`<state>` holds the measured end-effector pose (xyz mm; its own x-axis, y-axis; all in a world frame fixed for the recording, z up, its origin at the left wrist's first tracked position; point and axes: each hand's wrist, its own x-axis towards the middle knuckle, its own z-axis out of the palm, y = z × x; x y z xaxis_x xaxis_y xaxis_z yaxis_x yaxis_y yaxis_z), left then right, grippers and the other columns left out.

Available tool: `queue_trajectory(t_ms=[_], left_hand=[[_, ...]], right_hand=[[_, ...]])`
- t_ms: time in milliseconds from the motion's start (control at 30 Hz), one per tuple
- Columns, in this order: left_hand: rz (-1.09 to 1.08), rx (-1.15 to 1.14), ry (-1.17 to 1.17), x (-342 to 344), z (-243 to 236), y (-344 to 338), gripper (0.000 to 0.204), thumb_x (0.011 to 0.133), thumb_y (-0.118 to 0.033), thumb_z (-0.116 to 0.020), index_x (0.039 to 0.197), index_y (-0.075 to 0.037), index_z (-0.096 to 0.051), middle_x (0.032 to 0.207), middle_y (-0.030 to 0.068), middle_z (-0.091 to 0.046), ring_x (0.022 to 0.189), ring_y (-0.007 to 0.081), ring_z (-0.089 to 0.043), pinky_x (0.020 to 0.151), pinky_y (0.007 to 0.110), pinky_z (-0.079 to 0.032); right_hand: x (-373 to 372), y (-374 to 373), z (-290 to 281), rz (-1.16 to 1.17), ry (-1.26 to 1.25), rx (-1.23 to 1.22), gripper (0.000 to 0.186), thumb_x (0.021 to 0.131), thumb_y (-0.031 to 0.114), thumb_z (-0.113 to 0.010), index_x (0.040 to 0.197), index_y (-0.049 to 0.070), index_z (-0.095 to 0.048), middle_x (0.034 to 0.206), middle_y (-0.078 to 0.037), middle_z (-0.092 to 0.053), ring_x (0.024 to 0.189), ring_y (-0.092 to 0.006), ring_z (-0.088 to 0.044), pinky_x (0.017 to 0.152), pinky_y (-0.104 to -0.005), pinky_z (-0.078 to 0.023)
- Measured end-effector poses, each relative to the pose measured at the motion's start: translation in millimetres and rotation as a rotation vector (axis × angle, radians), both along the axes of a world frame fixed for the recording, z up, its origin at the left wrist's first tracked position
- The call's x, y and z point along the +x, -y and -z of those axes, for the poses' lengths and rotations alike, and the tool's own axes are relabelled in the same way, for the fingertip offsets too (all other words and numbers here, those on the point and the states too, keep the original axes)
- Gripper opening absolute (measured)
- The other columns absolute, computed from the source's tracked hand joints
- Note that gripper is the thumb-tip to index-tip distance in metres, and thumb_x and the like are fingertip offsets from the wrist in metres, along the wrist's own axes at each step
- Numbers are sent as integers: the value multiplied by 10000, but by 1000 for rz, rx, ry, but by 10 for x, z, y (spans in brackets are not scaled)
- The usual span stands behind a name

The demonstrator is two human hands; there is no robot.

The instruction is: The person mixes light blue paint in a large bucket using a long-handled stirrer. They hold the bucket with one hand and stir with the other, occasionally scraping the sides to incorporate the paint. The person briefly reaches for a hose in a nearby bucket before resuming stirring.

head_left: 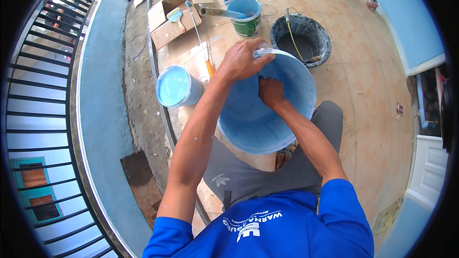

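Note:
A large bucket point(287, 134), smeared light blue inside, stands tilted between my knees with its mouth toward me. At its far rim my left hand point(245, 60) is closed, thumb over the edge. Inside the bucket, my right hand point(271, 91) is curled into a fist against the far-left wall. A small dark bit shows by its fingers, too little to name. Left of the bucket sits a pail of light blue paint point(173, 86). A long tool with an orange handle point(209, 68) lies just beyond my left wrist.
Beyond the bucket are a black bucket point(322, 43) with dark contents and a green can point(247, 27) with a stick across its mouth. A brush point(175, 15) lies on an open cardboard box point(165, 36). Black railings point(43, 114) run along the left, past a light blue ledge point(98, 91).

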<state>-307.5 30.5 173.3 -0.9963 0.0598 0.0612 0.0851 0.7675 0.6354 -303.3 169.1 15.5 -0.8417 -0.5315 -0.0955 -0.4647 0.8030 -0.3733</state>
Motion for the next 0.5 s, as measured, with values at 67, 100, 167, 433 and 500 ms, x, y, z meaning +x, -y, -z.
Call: queue_trajectory(t_ms=[67, 100, 167, 433, 500], left_hand=[[-18, -16, -55, -45, 33, -64, 480, 848, -439, -726, 1108, -36, -731, 1042, 244, -733, 1037, 425, -687, 931, 477, -526], [-30, -23, -79, -45, 37, -95, 485, 838, -441, -734, 1093, -28, -726, 1019, 249, -735, 1017, 429, -693, 920, 480, -529], [-6, -15, -24, -57, -8, -144, 478, 830, -438, -744, 1068, -23, -728, 988, 251, -736, 1005, 429, -695, 907, 483, -533], [30, -43, -15, -141, -48, -98, 428, 838, -433, -750, 1042, -57, -760, 999, 219, -748, 997, 420, -698, 897, 490, -534], [16, -68, 3, -147, -48, -65, 429, 848, -439, -747, 1071, -74, -769, 1040, 210, -752, 1017, 416, -699, 911, 486, -535]], right_hand=[[-43, -122, 249, -59, -112, 92, 167, 869, 127, -590, 920, 113, -749, 885, -151, -753, 866, -317, -745, 753, -464, -574], [6, -142, 336, -96, -80, 137, 169, 872, 129, -593, 938, 105, -746, 893, -153, -752, 873, -316, -746, 753, -462, -577], [189, -221, 500, -168, -15, 229, 178, 879, 134, -599, 975, 91, -742, 908, -156, -750, 888, -312, -749, 753, -457, -583], [617, 52, 696, -144, 379, 7, 261, 885, 154, -564, 1043, 50, -743, 964, -187, -742, 943, -398, -725, 841, -505, -570], [595, 121, 671, -222, 332, -67, 262, 883, 165, -563, 1036, 48, -740, 986, -187, -738, 944, -405, -718, 867, -516, -561]])
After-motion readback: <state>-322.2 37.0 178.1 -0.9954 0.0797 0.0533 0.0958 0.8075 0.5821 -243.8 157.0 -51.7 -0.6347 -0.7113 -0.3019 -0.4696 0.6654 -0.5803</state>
